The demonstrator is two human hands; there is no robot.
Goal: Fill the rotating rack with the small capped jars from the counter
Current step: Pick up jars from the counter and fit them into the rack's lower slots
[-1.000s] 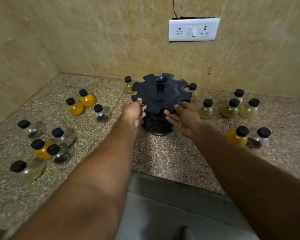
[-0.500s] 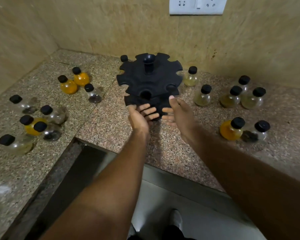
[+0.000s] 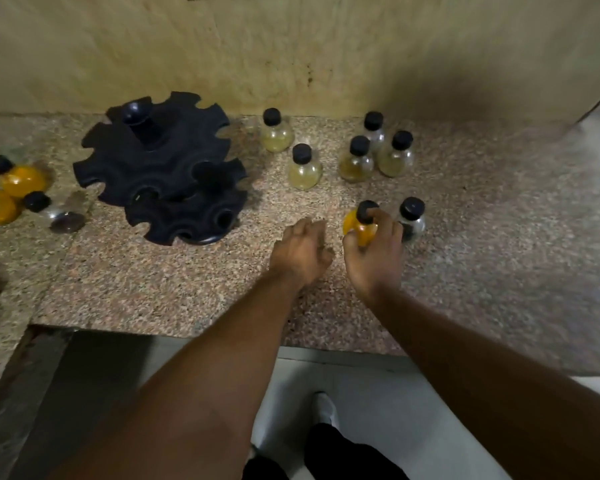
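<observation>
Every slot in the rack (image 3: 160,168) looks empty, so all the filling is left. The right hand (image 3: 373,258) grasps the orange jar (image 3: 363,233) at four o'clock from the rack, low at the counter (image 3: 499,237). The jar is upright, cap up, long axis vertical. The left hand (image 3: 300,252) hangs loosely curled, holding nothing.

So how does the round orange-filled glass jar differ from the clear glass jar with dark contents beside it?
The round orange-filled glass jar looks nearly full; the clear glass jar has only some dark contents low down. The right hand grips the orange jar; nothing holds the clear one. Both have black caps.
</observation>
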